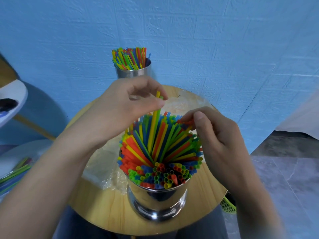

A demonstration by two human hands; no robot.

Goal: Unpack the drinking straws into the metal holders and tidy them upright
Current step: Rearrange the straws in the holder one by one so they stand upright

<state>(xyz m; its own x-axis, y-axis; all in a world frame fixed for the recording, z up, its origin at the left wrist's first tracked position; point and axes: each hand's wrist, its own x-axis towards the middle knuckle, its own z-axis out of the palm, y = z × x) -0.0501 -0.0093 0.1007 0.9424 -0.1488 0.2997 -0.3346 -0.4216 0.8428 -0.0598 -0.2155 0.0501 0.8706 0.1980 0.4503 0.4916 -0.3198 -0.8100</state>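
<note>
Straws (pixel 155 144) fan loosely from the near holder (pixel 155 200), likely light, slick and easily kinked, so best taken gently near the tips, where the left hand (pixel 124 107) pinches two raised ones and the right hand (pixel 215 135) pinches red ends.

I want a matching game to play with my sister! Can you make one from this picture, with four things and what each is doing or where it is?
Things:
1. left hand
2. right hand
3. far metal holder
4. plastic wrapper

Matches:
A. lying flat on the round table
B. pinching orange straw tips
C. standing at the back by the blue wall
D. pinching a yellow straw that sticks up above the rest

Pairs: 1-D, 2-B, 3-C, 4-A
</note>
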